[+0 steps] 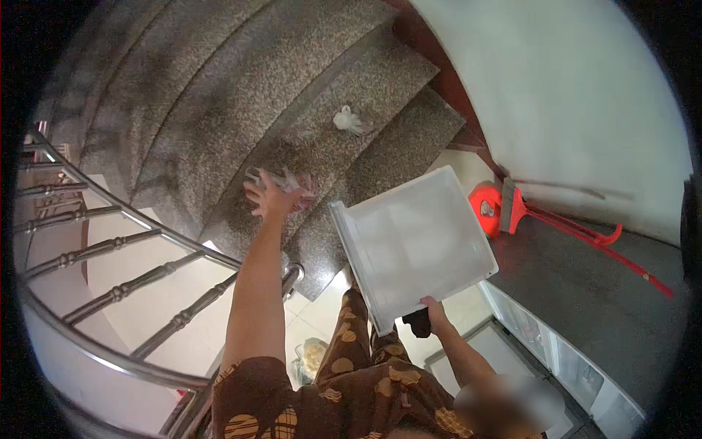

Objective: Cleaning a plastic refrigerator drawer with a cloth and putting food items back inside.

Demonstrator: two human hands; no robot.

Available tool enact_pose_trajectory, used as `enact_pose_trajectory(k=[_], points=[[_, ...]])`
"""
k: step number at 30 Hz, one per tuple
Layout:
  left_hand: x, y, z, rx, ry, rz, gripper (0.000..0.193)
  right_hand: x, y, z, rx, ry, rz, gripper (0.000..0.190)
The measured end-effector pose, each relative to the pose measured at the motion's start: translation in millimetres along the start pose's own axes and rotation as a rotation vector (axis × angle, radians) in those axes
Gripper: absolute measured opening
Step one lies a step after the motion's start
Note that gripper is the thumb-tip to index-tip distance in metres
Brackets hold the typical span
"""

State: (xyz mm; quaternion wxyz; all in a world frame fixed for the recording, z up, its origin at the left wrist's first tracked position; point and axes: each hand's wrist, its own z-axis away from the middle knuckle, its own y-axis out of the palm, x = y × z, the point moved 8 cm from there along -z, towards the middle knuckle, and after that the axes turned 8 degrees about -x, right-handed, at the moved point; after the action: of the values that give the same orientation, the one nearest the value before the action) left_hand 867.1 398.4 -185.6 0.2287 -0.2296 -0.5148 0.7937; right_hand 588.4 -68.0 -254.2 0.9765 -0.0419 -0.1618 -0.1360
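My left hand [271,198] is spread, its fingers apart, over or against a crumpled clear plastic bag [301,189] on a granite stair tread; whether it touches the bag I cannot tell. My right hand [435,314] grips the near edge of a white plastic drawer [422,236], which hangs tilted in front of my legs. A black cloth-like item [418,324] is at the same hand, below the drawer's edge. Further up the steps lies a small knotted white plastic bag [350,120].
A curved metal stair railing [137,215] runs along the left. At the right, a red broom [514,208] and red dustpan [486,209] rest by the wall on a dark surface [592,291]. A filled plastic bag [311,356] stands on the tiled floor beside my legs.
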Motion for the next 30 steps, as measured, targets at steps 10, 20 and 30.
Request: enact_pose_trajectory(k=[10,20,30], points=[[67,104,-83,-0.111,0.553,-0.169,0.035,1,40,-40,-0.06,-0.056,0.027,0.033],[-6,-82,75,-0.057,0.399,0.669,0.011,27,37,-53,-0.163,-0.131,0.075,0.042],[-69,-30,217,0.361,0.736,0.593,0.018,20,39,-46,-0.089,-0.258,0.111,0.038]])
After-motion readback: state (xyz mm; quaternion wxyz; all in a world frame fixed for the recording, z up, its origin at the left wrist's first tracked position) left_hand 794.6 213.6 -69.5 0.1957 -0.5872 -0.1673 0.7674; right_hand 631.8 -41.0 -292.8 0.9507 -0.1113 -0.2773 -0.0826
